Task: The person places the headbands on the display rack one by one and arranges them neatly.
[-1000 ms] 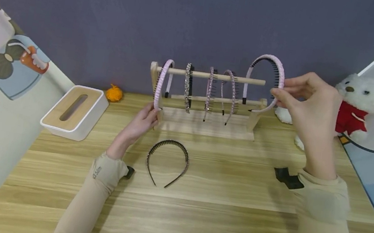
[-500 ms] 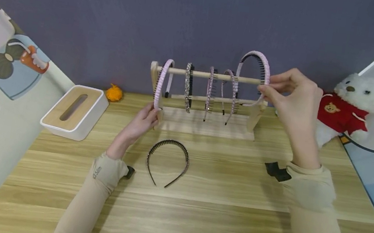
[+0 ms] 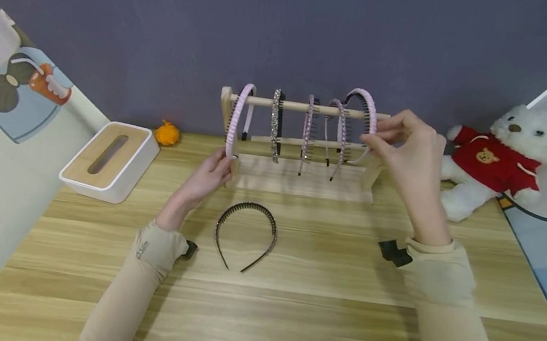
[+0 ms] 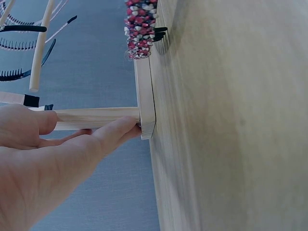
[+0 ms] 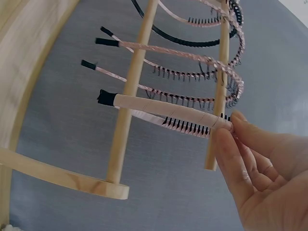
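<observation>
In the head view my right hand (image 3: 408,155) pinches a pink wrapped headband (image 3: 372,120) between thumb and fingertips at the right end of a wooden headband rack (image 3: 303,187). The right wrist view shows this pink headband (image 5: 163,109) lying across both rack bars, its black-tipped end beyond the lower one. My left hand (image 3: 205,178) holds the rack's left end; in the left wrist view its thumb and fingers lie along the wooden upright (image 4: 101,115), fingertips near the base. Another pink headband (image 3: 235,123) hangs just above it. Part of the fingers is hidden behind the upright.
A glittery headband (image 3: 275,126) and two thin pink ones, one of them here (image 3: 307,131), hang mid-rack. A dark toothed headband (image 3: 250,207) lies on the table. Around stand a tissue box (image 3: 110,161), an orange fuzzy object (image 3: 167,134) and a white teddy bear (image 3: 498,157).
My right hand has moved left and slightly down with the pink headband, bringing it from beyond the bar's free end onto the rack. The left hand has stayed on the rack.
</observation>
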`<state>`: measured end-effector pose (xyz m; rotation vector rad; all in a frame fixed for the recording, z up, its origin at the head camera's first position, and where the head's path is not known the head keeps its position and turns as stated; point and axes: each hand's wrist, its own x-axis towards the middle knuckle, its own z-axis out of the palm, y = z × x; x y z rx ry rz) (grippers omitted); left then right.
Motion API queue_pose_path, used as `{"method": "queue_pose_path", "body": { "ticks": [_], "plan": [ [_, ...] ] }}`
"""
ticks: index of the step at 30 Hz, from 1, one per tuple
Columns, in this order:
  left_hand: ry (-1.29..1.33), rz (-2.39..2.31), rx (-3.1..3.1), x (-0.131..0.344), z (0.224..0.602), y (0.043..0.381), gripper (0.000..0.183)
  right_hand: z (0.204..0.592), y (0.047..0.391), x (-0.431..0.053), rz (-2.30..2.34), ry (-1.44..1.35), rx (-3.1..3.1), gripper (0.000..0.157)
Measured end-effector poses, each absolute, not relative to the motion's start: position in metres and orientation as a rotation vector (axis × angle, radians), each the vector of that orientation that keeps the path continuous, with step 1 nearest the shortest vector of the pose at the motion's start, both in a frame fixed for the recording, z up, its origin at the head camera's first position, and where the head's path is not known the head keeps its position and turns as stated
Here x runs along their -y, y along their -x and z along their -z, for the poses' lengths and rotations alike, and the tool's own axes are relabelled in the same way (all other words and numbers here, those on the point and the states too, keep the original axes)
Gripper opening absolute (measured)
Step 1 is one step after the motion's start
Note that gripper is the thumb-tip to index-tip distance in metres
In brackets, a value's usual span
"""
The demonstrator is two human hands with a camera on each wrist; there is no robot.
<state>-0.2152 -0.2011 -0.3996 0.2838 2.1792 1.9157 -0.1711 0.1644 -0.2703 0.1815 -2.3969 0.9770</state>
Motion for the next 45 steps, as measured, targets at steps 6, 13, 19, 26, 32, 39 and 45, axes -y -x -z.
{"method": "queue_pose_path", "body": {
  "ticks": [6, 13, 19, 26, 32, 39, 45],
  "plan": [
    [-0.284, -1.926, -2.173, 0.201, 0.4, 0.215, 0.045, 0.278, 0.172, -0.162, -0.968, -0.186, 2.428, 0.021],
    [-0.274, -1.915, -2.183, 0.202, 0.401, 0.213, 0.044, 0.283, 0.172, -0.16, -0.98, -0.204, 2.419, 0.024],
    [-0.265, -1.918, -2.182, 0.203, 0.402, 0.212, 0.044, 0.286, 0.171, -0.16, -0.985, -0.207, 2.417, 0.027],
    [-0.274, -1.921, -2.179, 0.203, 0.402, 0.212, 0.043, 0.288, 0.168, -0.16, -1.013, -0.22, 2.402, 0.031],
    [-0.281, -1.94, -2.16, 0.204, 0.402, 0.212, 0.045, 0.286, 0.159, -0.161, -0.996, -0.223, 2.334, 0.03],
    [-0.284, -1.924, -2.177, 0.203, 0.401, 0.213, 0.047, 0.276, 0.136, -0.153, -0.997, -0.314, 2.246, 0.025],
    [-0.273, -1.924, -2.186, 0.201, 0.4, 0.213, 0.043, 0.275, 0.117, -0.138, -1.03, -0.448, 2.277, 0.023]
  ]
}}
